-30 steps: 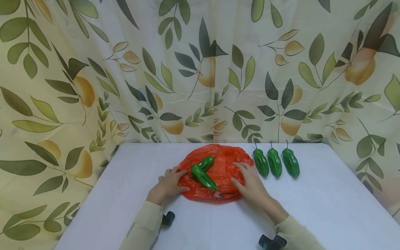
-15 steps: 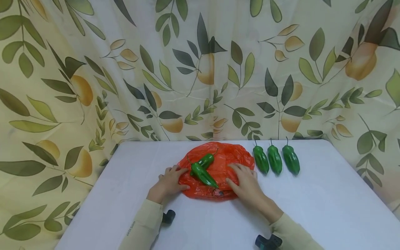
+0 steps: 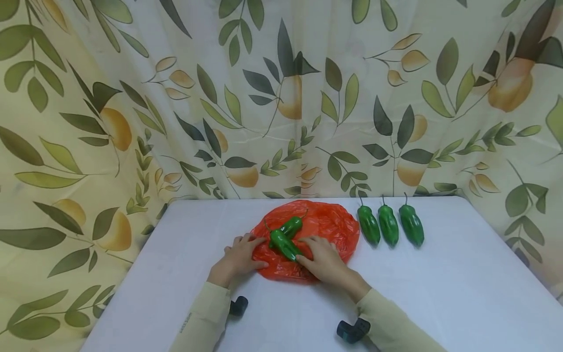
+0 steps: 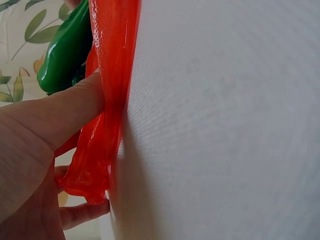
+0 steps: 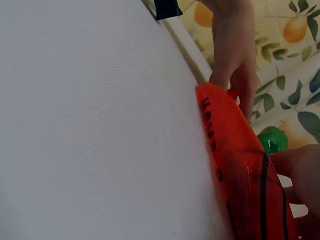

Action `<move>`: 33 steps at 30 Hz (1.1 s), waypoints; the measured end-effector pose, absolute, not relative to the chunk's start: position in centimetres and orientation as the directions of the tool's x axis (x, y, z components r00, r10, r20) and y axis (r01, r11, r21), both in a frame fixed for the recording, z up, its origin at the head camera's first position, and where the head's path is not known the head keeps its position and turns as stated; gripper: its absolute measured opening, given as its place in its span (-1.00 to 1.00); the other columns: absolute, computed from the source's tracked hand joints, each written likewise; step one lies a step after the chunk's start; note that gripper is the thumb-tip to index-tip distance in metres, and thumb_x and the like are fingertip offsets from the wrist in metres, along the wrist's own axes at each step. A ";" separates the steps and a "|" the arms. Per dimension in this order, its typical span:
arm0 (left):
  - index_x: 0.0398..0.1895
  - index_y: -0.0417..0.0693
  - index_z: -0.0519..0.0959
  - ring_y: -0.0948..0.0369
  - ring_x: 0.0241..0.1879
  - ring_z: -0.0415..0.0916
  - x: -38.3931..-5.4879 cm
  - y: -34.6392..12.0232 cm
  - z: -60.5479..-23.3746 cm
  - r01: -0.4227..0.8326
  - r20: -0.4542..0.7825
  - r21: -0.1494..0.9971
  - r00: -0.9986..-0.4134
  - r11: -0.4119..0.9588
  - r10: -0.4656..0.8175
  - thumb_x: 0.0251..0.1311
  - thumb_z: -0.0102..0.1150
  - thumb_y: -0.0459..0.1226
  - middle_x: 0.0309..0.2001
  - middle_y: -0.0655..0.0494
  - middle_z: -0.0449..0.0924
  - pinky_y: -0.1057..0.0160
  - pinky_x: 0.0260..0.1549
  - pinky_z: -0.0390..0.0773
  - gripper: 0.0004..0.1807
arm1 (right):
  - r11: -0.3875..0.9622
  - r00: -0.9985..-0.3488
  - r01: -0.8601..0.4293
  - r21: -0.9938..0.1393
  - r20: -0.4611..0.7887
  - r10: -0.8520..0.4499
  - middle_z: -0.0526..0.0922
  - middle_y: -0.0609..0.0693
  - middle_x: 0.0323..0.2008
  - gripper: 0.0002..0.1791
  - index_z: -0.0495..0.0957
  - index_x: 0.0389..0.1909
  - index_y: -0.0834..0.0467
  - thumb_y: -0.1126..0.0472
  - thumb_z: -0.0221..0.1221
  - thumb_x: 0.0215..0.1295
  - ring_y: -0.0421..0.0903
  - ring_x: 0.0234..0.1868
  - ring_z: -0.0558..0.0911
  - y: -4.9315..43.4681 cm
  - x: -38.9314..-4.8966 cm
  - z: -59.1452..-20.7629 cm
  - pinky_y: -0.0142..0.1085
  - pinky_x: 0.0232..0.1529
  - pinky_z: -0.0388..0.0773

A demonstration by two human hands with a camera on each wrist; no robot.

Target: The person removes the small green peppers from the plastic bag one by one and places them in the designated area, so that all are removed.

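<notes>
In the head view a red plastic bag (image 3: 338,220) lies flattened on the white table. Two glossy green peppers rest on it, a front pepper (image 3: 283,244) crossing over a rear pepper (image 3: 291,226). My left hand (image 3: 237,256) holds the bag's left edge; in the left wrist view bunched red plastic (image 4: 92,165) sits between thumb and fingers. Over the bag's right part reaches my right hand (image 3: 323,259), its thumb at the front pepper's tip and its fingers spread to the right of that pepper. The right wrist view catches only part of this hand (image 5: 305,172).
To the right of the bag stand three more peppers in a row: left (image 3: 368,226), middle (image 3: 388,226) and right (image 3: 411,226). A leaf-and-fruit patterned curtain (image 3: 281,161) hangs behind the white table (image 3: 448,283). Black wrist cameras sit at both sleeves.
My right hand has moved left across the bag, from its right edge to the front pepper's tip. The left hand stays at the bag's left edge, and the peppers have kept their places.
</notes>
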State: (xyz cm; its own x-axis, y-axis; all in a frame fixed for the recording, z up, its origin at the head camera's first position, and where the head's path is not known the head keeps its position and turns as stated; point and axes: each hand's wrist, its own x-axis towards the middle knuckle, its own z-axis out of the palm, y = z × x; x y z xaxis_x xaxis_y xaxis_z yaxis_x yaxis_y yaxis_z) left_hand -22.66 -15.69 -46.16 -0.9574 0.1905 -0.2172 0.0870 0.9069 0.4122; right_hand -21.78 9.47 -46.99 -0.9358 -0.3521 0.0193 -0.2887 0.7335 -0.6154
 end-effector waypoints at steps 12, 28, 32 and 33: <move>0.48 0.21 0.36 -0.13 0.45 0.14 -22.7 -15.4 -45.9 0.094 -0.215 0.397 -0.957 0.913 0.193 0.11 0.45 0.03 0.48 -0.06 0.26 -0.48 0.31 0.25 -0.17 | 0.736 -0.936 -0.290 -0.612 0.020 -0.352 0.55 0.10 0.22 -0.56 0.59 0.18 0.11 0.08 0.32 0.33 0.07 0.22 0.46 8.7 -22.3 -47.3 0.04 0.17 0.40; 0.47 0.24 0.37 -0.14 0.45 0.14 -22.5 -15.4 -45.9 0.090 -0.210 0.415 -0.959 0.905 0.192 0.10 0.47 0.00 0.47 -0.05 0.26 -0.48 0.31 0.24 -0.17 | 0.518 -0.962 -0.225 -0.826 0.102 -0.255 0.66 0.03 0.03 -0.65 0.54 0.13 0.02 0.25 0.29 0.35 -0.04 0.02 0.63 9.8 -22.4 -45.9 -0.08 0.10 0.69; 0.48 0.25 0.37 -0.15 0.45 0.14 -22.5 -15.5 -45.8 0.085 -0.217 0.414 -0.958 0.906 0.189 0.10 0.47 0.00 0.47 -0.05 0.26 -0.48 0.31 0.25 -0.17 | 0.495 -0.962 -0.242 -0.834 0.142 -0.232 0.65 0.06 0.09 -0.59 0.52 0.21 0.07 0.22 0.29 0.36 0.00 0.05 0.62 10.5 -22.3 -45.4 -0.09 0.09 0.69; 0.47 0.25 0.37 -0.15 0.45 0.14 -22.4 -15.6 -45.8 0.083 -0.218 0.415 -0.958 0.906 0.187 0.09 0.47 0.01 0.47 -0.05 0.26 -0.48 0.31 0.25 -0.17 | 0.494 -0.962 -0.248 -0.834 0.152 -0.226 0.65 0.07 0.10 -0.58 0.51 0.22 0.08 0.21 0.29 0.37 0.00 0.06 0.62 10.7 -22.2 -45.2 -0.09 0.08 0.68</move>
